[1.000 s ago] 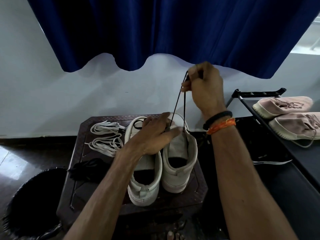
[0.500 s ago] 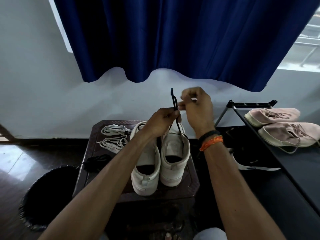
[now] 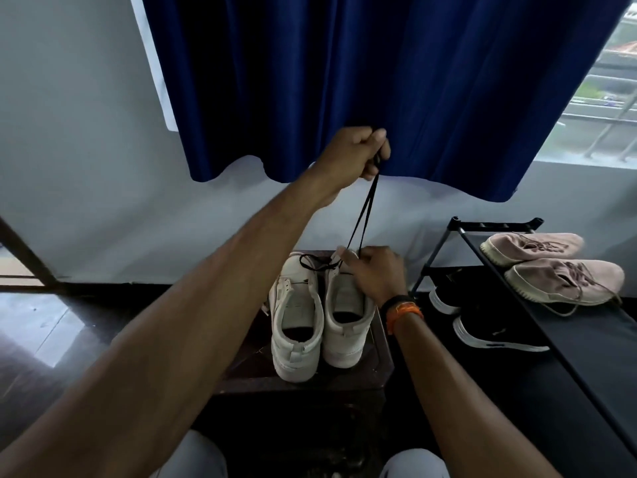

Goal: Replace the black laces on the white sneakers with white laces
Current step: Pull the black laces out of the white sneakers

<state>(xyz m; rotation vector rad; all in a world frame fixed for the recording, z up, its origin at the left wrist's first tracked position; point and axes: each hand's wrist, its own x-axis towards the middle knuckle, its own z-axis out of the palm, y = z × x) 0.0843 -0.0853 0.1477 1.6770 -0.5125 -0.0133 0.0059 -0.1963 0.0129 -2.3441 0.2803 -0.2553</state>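
While the black lace (image 3: pixel 362 215) runs taut as two thin strands from the right-hand white sneaker (image 3: pixel 344 315) up to the left hand (image 3: pixel 351 155), its grip is closed around the gathered upper end. Judged light, limp cord, likely smooth; best held near the eyelets and drawn straight out. Right hand (image 3: pixel 375 274) rests on that sneaker's tongue area, fingers curled, pinching at the strands' base. Left-hand white sneaker (image 3: pixel 298 322), touching its mate, carries a loose black lace loop at the toe end. Both sneakers: matte, soft-walled, rounded heels, on a dark worktop (image 3: pixel 379 370). Right of it, a black shoe rack (image 3: pixel 517 291) holds pink knit shoes (image 3: pixel 558 281).
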